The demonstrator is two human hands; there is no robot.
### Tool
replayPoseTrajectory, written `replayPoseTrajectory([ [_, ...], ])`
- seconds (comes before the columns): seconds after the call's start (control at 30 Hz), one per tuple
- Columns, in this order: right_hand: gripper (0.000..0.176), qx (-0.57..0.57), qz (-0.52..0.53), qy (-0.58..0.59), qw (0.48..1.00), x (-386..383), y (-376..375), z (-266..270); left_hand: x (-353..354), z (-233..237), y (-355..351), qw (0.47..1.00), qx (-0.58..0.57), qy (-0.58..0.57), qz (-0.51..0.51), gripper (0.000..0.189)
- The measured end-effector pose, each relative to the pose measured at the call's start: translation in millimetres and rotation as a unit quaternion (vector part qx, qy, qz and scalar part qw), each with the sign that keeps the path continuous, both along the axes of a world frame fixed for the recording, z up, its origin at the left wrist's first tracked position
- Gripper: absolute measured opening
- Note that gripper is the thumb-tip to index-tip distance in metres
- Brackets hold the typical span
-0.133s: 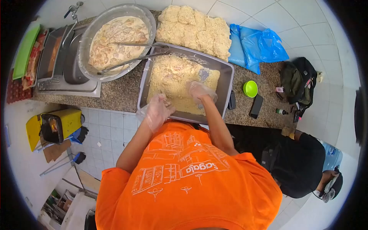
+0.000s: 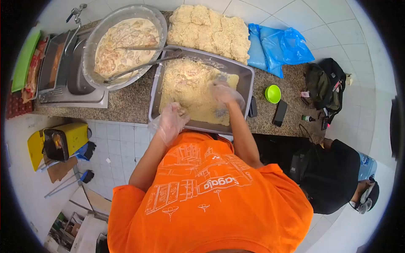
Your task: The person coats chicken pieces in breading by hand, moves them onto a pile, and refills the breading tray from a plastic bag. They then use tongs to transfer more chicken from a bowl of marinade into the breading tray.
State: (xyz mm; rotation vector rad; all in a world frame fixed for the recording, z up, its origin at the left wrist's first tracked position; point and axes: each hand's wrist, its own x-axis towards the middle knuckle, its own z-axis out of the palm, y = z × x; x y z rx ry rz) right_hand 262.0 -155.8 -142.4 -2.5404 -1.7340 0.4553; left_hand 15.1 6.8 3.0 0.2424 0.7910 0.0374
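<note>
My left hand point(image 2: 171, 121), in a clear plastic glove, is over the near left rim of a grey tub point(image 2: 153, 90). Its fingers are loosely bent and apart over the crumbs, and I see nothing held. My right hand point(image 2: 227, 95), gloved as well, reaches into pale yellow breading crumbs point(image 2: 198, 103) on the tub's right side. Its fingers are stretched out, their tips partly blurred. Crumb-covered meat pieces point(image 2: 185, 80) lie in the far part of the tub. Metal tongs point(image 2: 139, 66) lie across a big bowl point(image 2: 87, 63) of battered meat pieces point(image 2: 126, 44).
Breaded pieces point(image 2: 209, 31) are piled behind the tub, with blue plastic bags point(image 2: 278, 48) beside them. A green bowl point(image 2: 273, 94), a phone point(image 2: 280, 114) and a backpack point(image 2: 325, 82) stand to the right. At left is a sink point(image 2: 80, 82). A person in black point(image 2: 327, 177) is at the right.
My right hand has moved a little away from me and to the right through the crumbs. My left hand stays at the near rim. The whole view has shifted slightly.
</note>
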Motion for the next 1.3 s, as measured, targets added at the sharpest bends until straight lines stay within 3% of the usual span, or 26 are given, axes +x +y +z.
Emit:
replayPoseTrajectory([
  [0.03,0.021,0.123,-0.223,0.141,0.957,-4,-10,-3,-4,3,-4,0.999,-0.007,0.039,0.023,0.062],
  [0.07,0.021,0.117,-0.218,0.146,0.958,-13,-12,3,-11,1,-8,0.999,-0.01,0.044,0.029,0.062],
  [0.13,0.029,-0.049,-0.443,0.215,0.869,-26,-3,27,-16,-10,-10,0.999,-0.011,0.016,0.032,0.066],
  [0.17,0.029,-0.046,-0.44,0.216,0.87,-34,9,48,-13,-10,-6,0.999,-0.007,0.015,0.035,0.066],
  [0.23,0.037,-0.149,-0.422,0.261,0.856,-58,22,84,-12,-9,-10,0.999,-0.016,0.022,0.032,0.071],
  [0.27,0.037,-0.149,-0.423,0.261,0.855,-58,12,61,-12,-8,-13,0.999,-0.017,0.023,0.03,0.071],
  [0.33,0.056,-0.019,-0.331,0.346,0.877,-46,-5,-8,-6,-4,-12,0.998,-0.034,0.035,0.038,0.073],
  [0.37,0.056,-0.019,-0.331,0.347,0.877,-48,-5,10,-5,1,-13,0.998,-0.034,0.035,0.038,0.073],
  [0.43,0.052,0.038,-0.507,0.484,0.712,-57,4,99,-1,10,-14,0.997,-0.002,0.071,0.025,0.062],
  [0.47,0.052,0.038,-0.508,0.484,0.712,-63,6,135,0,10,-15,0.997,-0.002,0.071,0.025,0.062],
  [0.53,0.042,0.051,-0.478,0.373,0.793,-74,8,196,1,7,-17,0.997,0.007,0.069,0.013,0.06],
  [0.57,0.042,0.05,-0.48,0.373,0.793,-78,9,212,1,5,-18,0.997,0.005,0.071,0.012,0.06],
  [0.63,0.043,0.078,-0.387,0.248,0.884,-84,11,234,5,2,-22,0.997,0.015,0.081,-0.006,0.061],
  [0.73,0.032,0.049,-0.432,0.23,0.871,-77,10,256,19,15,-32,0.982,0.084,0.164,-0.044,0.062],
  [0.8,0.023,-0.04,-0.17,0.029,0.984,-38,-30,141,23,24,-32,0.986,0.083,0.115,-0.09,0.062],
  [0.83,0.021,-0.047,-0.049,-0.092,0.993,-19,-50,84,26,28,-32,0.986,0.082,0.065,-0.131,0.062],
  [0.9,0.02,-0.174,0.059,-0.171,0.968,-26,-49,65,37,31,-36,0.99,0.025,0.02,-0.14,0.059],
  [0.97,0.02,-0.175,0.056,-0.134,0.974,-42,-50,47,47,43,-44,0.988,-0.029,-0.025,-0.147,0.056],
  [1.03,0.019,-0.099,-0.005,-0.035,0.994,-60,-54,49,60,63,-55,0.984,0.024,0.049,-0.167,0.057],
  [1.17,0.018,-0.103,-0.104,0.068,0.987,-92,-52,77,78,9,-93,0.992,-0.06,0.041,-0.1,0.045],
  [1.3,0.026,-0.204,-0.062,0.099,0.972,-91,-43,133,86,-32,-127,0.996,-0.039,0.05,-0.059,0.042],
])
